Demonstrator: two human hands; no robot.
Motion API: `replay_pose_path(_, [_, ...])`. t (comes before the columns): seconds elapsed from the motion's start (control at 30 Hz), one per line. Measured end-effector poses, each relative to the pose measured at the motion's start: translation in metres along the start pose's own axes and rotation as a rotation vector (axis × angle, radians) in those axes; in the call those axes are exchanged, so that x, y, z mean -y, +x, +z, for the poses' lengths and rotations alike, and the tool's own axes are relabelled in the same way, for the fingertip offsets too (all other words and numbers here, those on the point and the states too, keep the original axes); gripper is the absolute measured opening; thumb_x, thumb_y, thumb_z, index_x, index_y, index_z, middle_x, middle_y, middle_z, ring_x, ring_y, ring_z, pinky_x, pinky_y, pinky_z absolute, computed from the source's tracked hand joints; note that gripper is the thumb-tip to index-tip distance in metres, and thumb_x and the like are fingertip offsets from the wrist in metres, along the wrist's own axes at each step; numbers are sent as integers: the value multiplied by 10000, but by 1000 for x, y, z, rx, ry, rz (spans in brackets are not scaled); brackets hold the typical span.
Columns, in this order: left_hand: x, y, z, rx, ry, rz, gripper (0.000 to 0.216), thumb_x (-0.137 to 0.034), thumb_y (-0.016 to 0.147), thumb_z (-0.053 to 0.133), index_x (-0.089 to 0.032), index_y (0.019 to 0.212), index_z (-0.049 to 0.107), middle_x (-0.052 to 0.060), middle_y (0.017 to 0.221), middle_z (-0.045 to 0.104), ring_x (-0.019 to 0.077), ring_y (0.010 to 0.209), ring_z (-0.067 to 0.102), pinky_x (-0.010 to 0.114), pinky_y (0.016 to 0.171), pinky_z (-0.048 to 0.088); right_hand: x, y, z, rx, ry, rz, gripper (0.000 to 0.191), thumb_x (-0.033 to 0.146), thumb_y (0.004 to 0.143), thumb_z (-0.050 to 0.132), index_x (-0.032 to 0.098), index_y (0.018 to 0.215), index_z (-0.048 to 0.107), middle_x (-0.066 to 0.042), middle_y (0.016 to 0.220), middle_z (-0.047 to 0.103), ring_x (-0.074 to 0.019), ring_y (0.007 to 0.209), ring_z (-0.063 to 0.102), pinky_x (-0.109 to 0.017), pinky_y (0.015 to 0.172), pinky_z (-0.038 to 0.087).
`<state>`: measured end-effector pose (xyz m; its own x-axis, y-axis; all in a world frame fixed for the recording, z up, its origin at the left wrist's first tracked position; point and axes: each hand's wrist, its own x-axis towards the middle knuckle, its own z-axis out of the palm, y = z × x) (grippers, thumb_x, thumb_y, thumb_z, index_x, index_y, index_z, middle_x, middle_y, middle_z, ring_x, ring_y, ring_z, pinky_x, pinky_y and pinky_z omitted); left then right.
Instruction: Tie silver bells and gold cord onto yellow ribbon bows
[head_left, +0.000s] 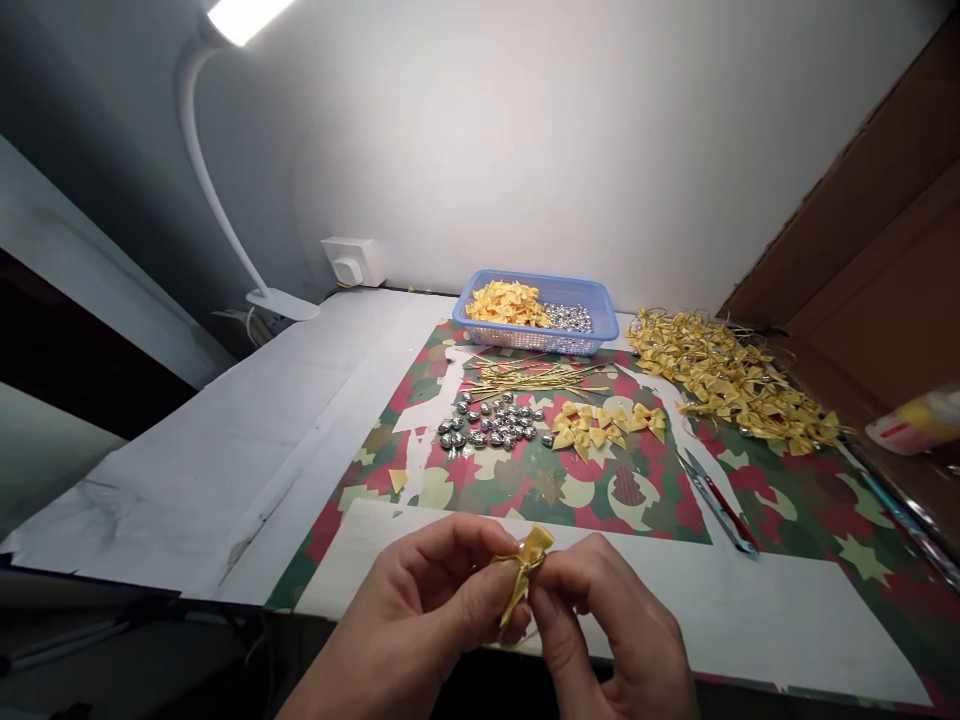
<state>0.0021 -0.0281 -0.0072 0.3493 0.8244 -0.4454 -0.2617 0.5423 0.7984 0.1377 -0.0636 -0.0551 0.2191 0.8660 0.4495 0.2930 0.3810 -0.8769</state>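
In front of me, over the table's near edge, a yellow ribbon bow is held on its side. My left hand pinches it between thumb and fingers. Thin gold cord crosses the middle of the bow and runs to my right hand, whose thumb and forefinger are pressed together on it. The fingers partly hide the cord. Beyond the hands lie loose silver bells or beads, several yellow bows and a bundle of gold cords.
A blue basket at the back holds yellow bows and small silver beads. Finished-looking bows with cord form a heap at right. Red-handled scissors lie near a white paper strip. A lamp stands left; cardboard borders the right.
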Motion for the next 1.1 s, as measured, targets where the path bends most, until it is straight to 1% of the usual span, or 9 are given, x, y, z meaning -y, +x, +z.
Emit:
replay_pose_path(0.1, [0, -3, 1, -28, 124, 112, 64, -271, 805, 836, -227, 800, 790, 1, 730, 756, 140, 698, 646, 199, 671, 523, -7, 0, -2, 42, 112, 10, 185, 101, 974, 560, 217, 849, 632, 21, 774, 593, -118, 701, 552, -238, 635, 401])
replay_pose_path(0.2, [0, -5, 2, -47, 128, 134, 80, -276, 773, 857, -230, 790, 793, 15, 783, 780, 170, 738, 676, 231, 699, 531, -14, -1, -2, 40, 205, -22, 183, 83, 962, 567, 220, 877, 654, 16, 786, 585, -124, 698, 553, -241, 631, 418])
replay_pose_path(0.27, [1, -6, 2, -28, 108, 115, 80, -275, 773, 857, -233, 797, 794, 10, 775, 772, 163, 732, 672, 219, 679, 523, -17, -2, -2, 30, 227, -51, 192, 65, 950, 572, 223, 901, 670, 11, 788, 584, -128, 692, 556, -245, 627, 426])
replay_pose_path(0.37, [1, -5, 3, -13, 43, 80, 60, -261, 796, 841, -238, 806, 788, -22, 699, 730, 102, 629, 606, 167, 601, 482, -19, -3, 0, 23, 214, -60, 216, 61, 956, 556, 226, 908, 687, 7, 775, 573, -128, 684, 550, -250, 628, 422])
replay_pose_path(0.43, [1, -4, 4, -12, -14, 54, 58, -241, 803, 836, -230, 796, 780, -33, 661, 704, 83, 591, 574, 153, 582, 470, -19, -5, 1, 20, 190, -52, 219, 64, 960, 554, 225, 902, 690, 7, 766, 557, -126, 678, 531, -250, 616, 407])
replay_pose_path(0.67, [-1, 0, 5, -18, -111, 24, 91, -211, 779, 860, -198, 774, 770, -24, 658, 694, 84, 618, 589, 163, 664, 521, -16, -5, 0, 34, 69, -33, 219, 65, 978, 515, 222, 922, 656, 6, 764, 531, -132, 689, 495, -253, 622, 390])
replay_pose_path(0.87, [-2, 1, 3, -12, -160, -15, 120, -211, 761, 875, -169, 789, 766, -8, 673, 710, 87, 617, 601, 165, 656, 539, -19, -4, -1, 61, 46, -42, 275, 85, 981, 512, 302, 1044, 670, 25, 797, 532, -125, 693, 516, -246, 644, 397])
replay_pose_path(0.97, [-4, 2, 1, 0, -187, -22, 116, -188, 759, 874, -152, 786, 768, 6, 718, 720, 90, 628, 618, 173, 657, 547, -21, -4, 0, 58, 49, -35, 249, 115, 989, 510, 299, 1037, 672, 27, 802, 538, -122, 701, 524, -243, 649, 398])
replay_pose_path(1.1, [-5, 1, 0, -35, -202, -53, 139, -180, 737, 890, -149, 813, 778, 8, 746, 706, 105, 653, 632, 188, 649, 556, -22, -5, 1, 56, 55, -37, 236, 125, 992, 514, 301, 1024, 667, 29, 805, 546, -122, 707, 525, -239, 646, 402])
